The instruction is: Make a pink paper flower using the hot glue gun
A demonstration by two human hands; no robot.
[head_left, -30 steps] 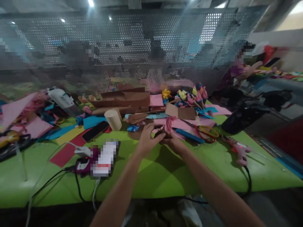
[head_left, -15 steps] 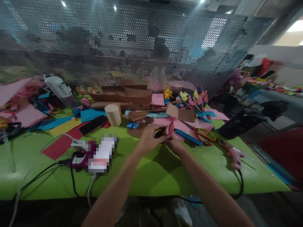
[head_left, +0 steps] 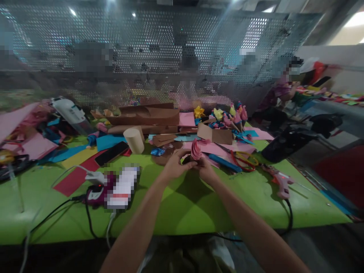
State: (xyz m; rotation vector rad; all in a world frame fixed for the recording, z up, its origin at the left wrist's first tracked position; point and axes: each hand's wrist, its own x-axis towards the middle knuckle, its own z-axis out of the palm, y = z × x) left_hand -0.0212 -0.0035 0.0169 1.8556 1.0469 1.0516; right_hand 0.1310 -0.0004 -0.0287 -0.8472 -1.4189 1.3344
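Note:
A pink rolled paper flower [head_left: 195, 150] stands upright between my two hands, above the green table. My left hand [head_left: 176, 165] closes on its lower left side, the thumb pointing toward the base. From the right, my right hand [head_left: 205, 169] grips the base, with its fingers partly hidden behind the flower. Just beyond lie pink paper sheets, a blue stick-like tool [head_left: 224, 163] and scissors with red and yellow handles [head_left: 247, 160]. A crumpled blue foil piece [head_left: 158, 151] rests on brown paper to the left of my hands.
A pink glue gun [head_left: 282, 182] with a black cord lies at the right. To the left are a lit phone [head_left: 122, 187], a purple power strip [head_left: 96, 193], a dark phone [head_left: 111, 153] and a cardboard tube [head_left: 134, 140]. Paper flowers [head_left: 230, 115] and brown cardboard [head_left: 148, 113] line the back.
The pink paper flower has turned from tilted to more upright and shifted slightly left, so its layered top shows. My hands have stayed around it.

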